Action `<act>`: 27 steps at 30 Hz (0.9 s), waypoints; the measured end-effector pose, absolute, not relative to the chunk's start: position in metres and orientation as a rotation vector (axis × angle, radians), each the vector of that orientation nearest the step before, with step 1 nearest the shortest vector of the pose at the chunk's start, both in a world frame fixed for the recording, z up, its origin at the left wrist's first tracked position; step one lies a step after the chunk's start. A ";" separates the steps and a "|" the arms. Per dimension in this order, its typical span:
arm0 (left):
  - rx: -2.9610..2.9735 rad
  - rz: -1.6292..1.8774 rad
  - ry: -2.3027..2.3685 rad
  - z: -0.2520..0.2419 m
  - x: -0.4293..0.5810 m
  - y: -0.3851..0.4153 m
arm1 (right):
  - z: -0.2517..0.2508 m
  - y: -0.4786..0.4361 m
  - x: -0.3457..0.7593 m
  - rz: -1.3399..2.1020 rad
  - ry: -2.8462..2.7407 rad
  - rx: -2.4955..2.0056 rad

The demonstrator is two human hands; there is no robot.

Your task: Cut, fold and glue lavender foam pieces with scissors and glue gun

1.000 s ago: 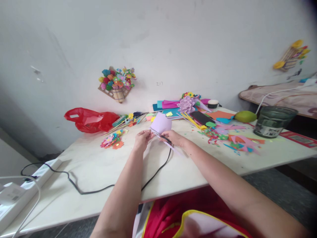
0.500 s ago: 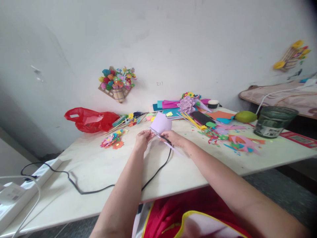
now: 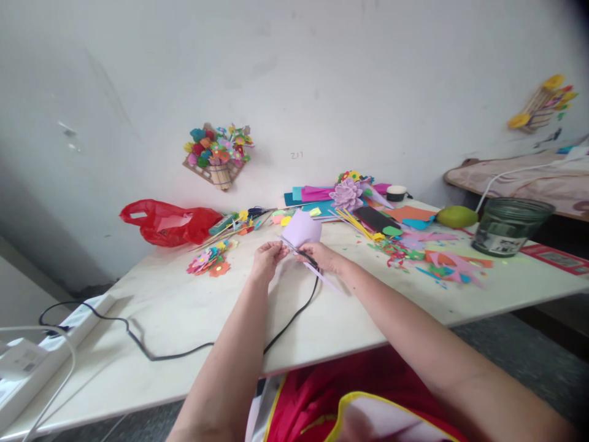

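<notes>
A curved piece of lilac craft foam or paper (image 3: 302, 228) is held up over the middle of the table, and my left hand (image 3: 269, 258) pinches its lower left edge. My right hand (image 3: 319, 255) is closed around a pair of scissors (image 3: 309, 258) with dark handles. The blades lie across the lower edge of the lilac sheet and point toward my left fingers. Below the right hand hangs a narrow lilac strip (image 3: 322, 275). Whether the blades are apart is too small to tell.
Left stand a red plastic bag (image 3: 170, 222), foam flowers (image 3: 209, 259) and a white power strip (image 3: 59, 341). A black cable (image 3: 184, 355) crosses the table. Right lie a phone (image 3: 375, 219), colourful scraps (image 3: 453, 265), a green-yellow fruit (image 3: 456, 216) and a dark green jar (image 3: 508, 227).
The lilac sheet has shifted slightly to the right and down, and its curve looks a little different. Both hands stay in nearly the same place.
</notes>
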State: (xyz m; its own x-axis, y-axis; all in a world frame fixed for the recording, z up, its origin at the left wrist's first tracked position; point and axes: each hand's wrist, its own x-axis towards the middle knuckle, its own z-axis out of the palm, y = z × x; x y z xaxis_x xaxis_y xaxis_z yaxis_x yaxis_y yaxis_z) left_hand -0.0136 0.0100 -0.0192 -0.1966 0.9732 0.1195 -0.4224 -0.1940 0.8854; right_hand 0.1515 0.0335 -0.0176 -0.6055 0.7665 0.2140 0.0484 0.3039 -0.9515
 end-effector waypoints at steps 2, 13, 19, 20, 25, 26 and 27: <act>0.895 1.626 0.901 -0.019 -0.014 0.010 | -0.017 0.032 0.151 1.360 -1.885 -0.748; 0.902 1.662 0.905 -0.017 -0.018 0.008 | -0.022 0.041 0.152 1.317 -1.757 -0.840; 0.875 1.761 0.930 -0.017 -0.027 0.010 | -0.028 0.057 0.164 0.882 -1.840 -1.165; 0.866 1.772 0.929 -0.017 -0.028 0.010 | -0.027 0.058 0.167 0.714 -1.894 -1.241; 0.823 1.801 0.921 -0.014 -0.028 0.009 | -0.015 0.050 0.178 0.121 -2.079 -1.608; 0.816 1.802 0.924 -0.014 -0.028 0.008 | -0.013 0.048 0.179 0.095 -2.114 -1.644; 0.812 1.801 0.929 -0.014 -0.028 0.008 | -0.012 0.047 0.180 0.080 -2.141 -1.669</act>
State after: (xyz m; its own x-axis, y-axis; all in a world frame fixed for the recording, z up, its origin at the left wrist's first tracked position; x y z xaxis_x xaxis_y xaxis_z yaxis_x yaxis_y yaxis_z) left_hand -0.0279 0.0081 -0.0141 -0.3568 0.9244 0.1347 -0.4263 -0.2894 0.8570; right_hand 0.1799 0.0471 -0.0115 -0.1893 0.9378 0.2911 0.9134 0.2769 -0.2983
